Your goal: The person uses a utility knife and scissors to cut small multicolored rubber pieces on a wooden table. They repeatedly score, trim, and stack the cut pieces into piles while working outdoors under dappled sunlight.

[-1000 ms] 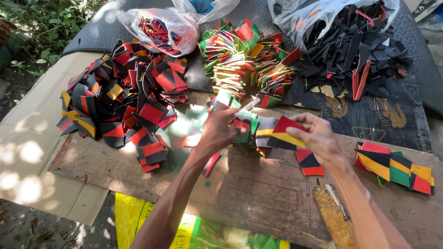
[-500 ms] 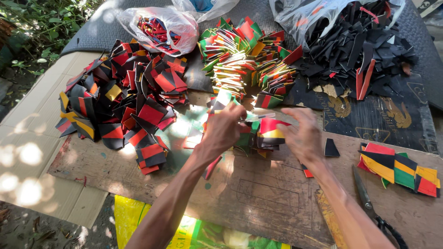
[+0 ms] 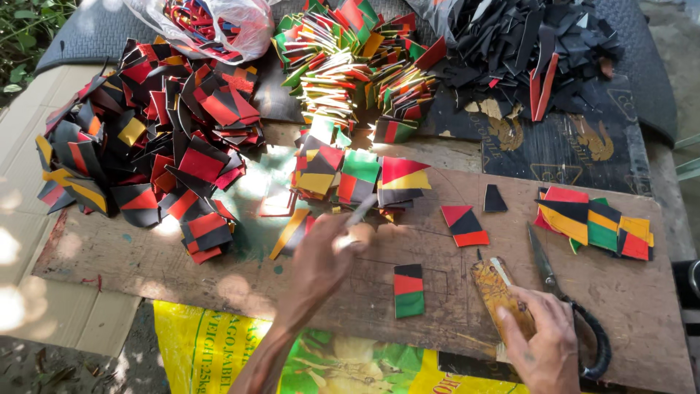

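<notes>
My left hand (image 3: 324,257) is closed around a thin pale stick (image 3: 362,210) whose tip points up at the small heap of coloured patches (image 3: 357,174) in the middle of the wooden board (image 3: 146,266). My right hand (image 3: 541,337) grips the near end of a flat yellow-brown container (image 3: 494,286) lying on the board. Between my hands lies a single black, red and green striped patch (image 3: 409,290). A red and black patch (image 3: 464,225) and a small black scrap (image 3: 496,198) lie a little farther off.
Scissors (image 3: 548,271) lie right of the container. A stack of striped patches (image 3: 594,222) sits at the right edge. Large piles stand at the left (image 3: 146,138), back centre (image 3: 350,58) and back right, the last one black (image 3: 525,44). A plastic bag (image 3: 240,25) and yellow sack (image 3: 211,350) are nearby.
Both hands have left the coloured pieces at the middle heap. My left hand now holds the stick; my right hand has dropped to the container near the front edge. A striped patch lies on the board.
</notes>
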